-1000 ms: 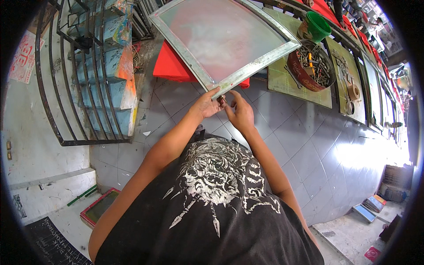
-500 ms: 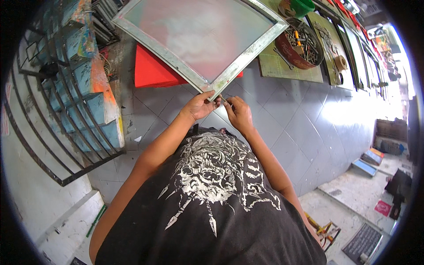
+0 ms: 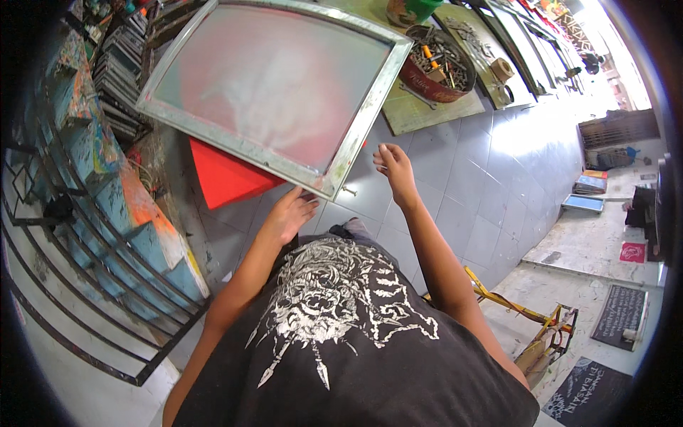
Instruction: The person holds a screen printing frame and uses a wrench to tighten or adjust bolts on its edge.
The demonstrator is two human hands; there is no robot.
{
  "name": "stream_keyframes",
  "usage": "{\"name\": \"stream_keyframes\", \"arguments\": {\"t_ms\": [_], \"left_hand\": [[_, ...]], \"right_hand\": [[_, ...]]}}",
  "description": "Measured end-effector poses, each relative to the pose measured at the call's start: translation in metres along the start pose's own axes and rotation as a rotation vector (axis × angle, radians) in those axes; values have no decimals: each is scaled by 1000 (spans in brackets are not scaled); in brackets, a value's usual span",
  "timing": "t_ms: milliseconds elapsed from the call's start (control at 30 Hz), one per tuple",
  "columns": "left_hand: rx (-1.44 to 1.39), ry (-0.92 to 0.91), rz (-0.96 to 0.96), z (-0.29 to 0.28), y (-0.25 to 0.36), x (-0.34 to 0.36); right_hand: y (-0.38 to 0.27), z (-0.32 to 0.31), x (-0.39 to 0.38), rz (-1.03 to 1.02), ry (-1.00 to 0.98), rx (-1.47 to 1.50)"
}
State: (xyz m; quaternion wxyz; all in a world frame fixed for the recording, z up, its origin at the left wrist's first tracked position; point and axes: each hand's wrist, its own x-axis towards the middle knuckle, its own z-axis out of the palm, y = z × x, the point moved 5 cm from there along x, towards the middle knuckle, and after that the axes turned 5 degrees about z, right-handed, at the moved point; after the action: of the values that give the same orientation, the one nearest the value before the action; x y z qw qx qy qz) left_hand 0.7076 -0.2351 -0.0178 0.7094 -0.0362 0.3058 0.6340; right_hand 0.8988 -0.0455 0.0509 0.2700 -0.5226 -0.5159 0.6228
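A screen-printing frame (image 3: pixel 370 121) with a worn pale metal border and a hazy pinkish mesh (image 3: pixel 270 78) lies tilted across the upper middle, its near corner toward me. From that corner sticks a small brass-coloured bolt (image 3: pixel 348 190). My left hand (image 3: pixel 288 215) is at the frame's near edge just left of the corner, fingers stretched out, the tips touching or just under the border. Right of the frame and apart from it, my right hand (image 3: pixel 396 173) is raised with its fingers curled in. Whether something small is in them I cannot make out.
Under the frame shows a red panel (image 3: pixel 228 174). On the right, a green board (image 3: pixel 427 117) bears a wrench (image 3: pixel 418 96) and a round red tin (image 3: pixel 427 85) of hardware. Black metal bars (image 3: pixel 92 285) and blue steps (image 3: pixel 135 242) stand left. A yellow-handled saw (image 3: pixel 512 302) lies lower right.
My right hand has left the corner and moved up and right, so the bolt now shows. My left hand's fingers have loosened and straightened. The view has turned, shifting the frame left.
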Motion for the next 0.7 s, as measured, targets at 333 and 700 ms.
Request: {"name": "stream_keyframes", "arguments": {"t_ms": [333,700], "left_hand": [[1298,877,1152,7,146,-57],[1879,1310,795,-82,431,-29]], "right_hand": [[-29,55,89,-13,125,573],[-38,67,80,-65,77,346]]}}
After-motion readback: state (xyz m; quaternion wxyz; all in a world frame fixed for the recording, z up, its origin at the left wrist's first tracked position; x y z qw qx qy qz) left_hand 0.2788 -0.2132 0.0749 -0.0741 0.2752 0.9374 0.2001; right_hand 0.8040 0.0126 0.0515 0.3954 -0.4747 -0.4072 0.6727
